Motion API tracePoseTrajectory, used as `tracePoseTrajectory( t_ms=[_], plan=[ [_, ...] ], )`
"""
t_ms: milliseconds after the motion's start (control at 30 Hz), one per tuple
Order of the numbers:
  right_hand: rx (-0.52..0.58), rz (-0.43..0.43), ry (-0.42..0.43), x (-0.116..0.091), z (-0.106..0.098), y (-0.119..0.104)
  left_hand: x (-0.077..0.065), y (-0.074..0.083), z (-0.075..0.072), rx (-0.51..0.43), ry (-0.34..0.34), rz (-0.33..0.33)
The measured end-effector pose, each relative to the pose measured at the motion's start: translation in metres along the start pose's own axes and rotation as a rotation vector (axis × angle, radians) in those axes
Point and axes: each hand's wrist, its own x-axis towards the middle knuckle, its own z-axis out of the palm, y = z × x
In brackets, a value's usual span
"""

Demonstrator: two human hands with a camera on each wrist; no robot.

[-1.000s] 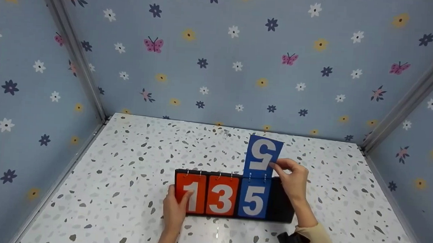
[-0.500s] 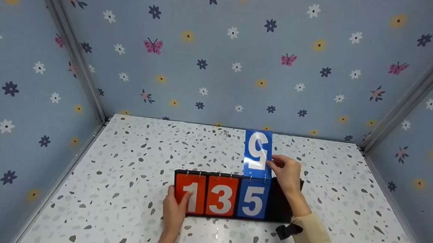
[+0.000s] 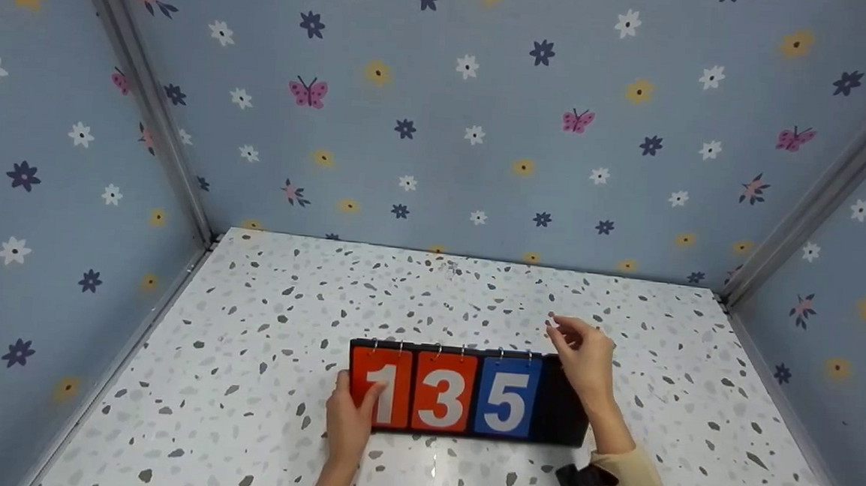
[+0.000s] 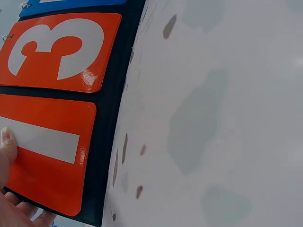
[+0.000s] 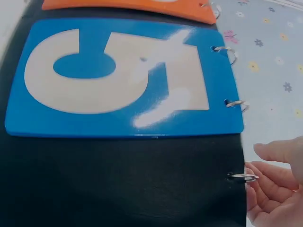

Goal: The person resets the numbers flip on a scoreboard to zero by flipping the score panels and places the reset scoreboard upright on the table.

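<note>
A black flip scoreboard [image 3: 559,416] stands propped on the speckled table, showing an orange 1 card [image 3: 364,363], an orange 3 card [image 3: 444,401] and a blue 5 card [image 3: 507,401]. Its rightmost panel bears no card. My left hand [image 3: 349,422] grips the board's left end, thumb on the front of the 1 card and fingers behind, as the left wrist view confirms. Beside the top right edge is my right hand [image 3: 591,362], fingers loosely curled and thumb apart from them in the right wrist view [image 5: 279,184]. Nothing visible is held there.
Metal rings [image 5: 236,104] run along the board's top edge. The white speckled table [image 3: 244,382] extends around it. Blue flowered walls [image 3: 438,161] enclose the back and both sides, with grey metal posts [image 3: 159,113] at the corners. A black strap [image 3: 584,478] circles the right wrist.
The raised upside-down blue 5 card has gone from above the board, out of sight. My right hand has let go of it and shifted slightly right. The left hand has stayed put.
</note>
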Motion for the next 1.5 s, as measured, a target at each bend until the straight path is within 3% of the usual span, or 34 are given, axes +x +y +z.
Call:
tracePoseTrajectory(
  t_ms=[367, 633, 933, 1267, 1500],
  plan=[
    [0.162, 0.013, 0.181, -0.045, -0.003, -0.009, 0.000, -0.001, 0.000, -0.025, -0.009, -0.008],
    [0.203, 0.078, 0.142, -0.078, 0.001, -0.033, 0.000, -0.002, 0.001, 0.003, 0.010, 0.023],
    [0.215, 0.192, 0.120, -0.105, 0.026, 0.002, 0.000, -0.001, 0.001, 0.008, 0.018, 0.023],
    [0.178, 0.270, 0.135, -0.112, 0.039, 0.007, 0.000, 0.001, 0.000, -0.004, 0.000, 0.006],
    [0.258, 0.312, 0.152, -0.106, 0.045, 0.012, 0.000, -0.001, 0.000, -0.004, 0.004, 0.029]
  ],
)
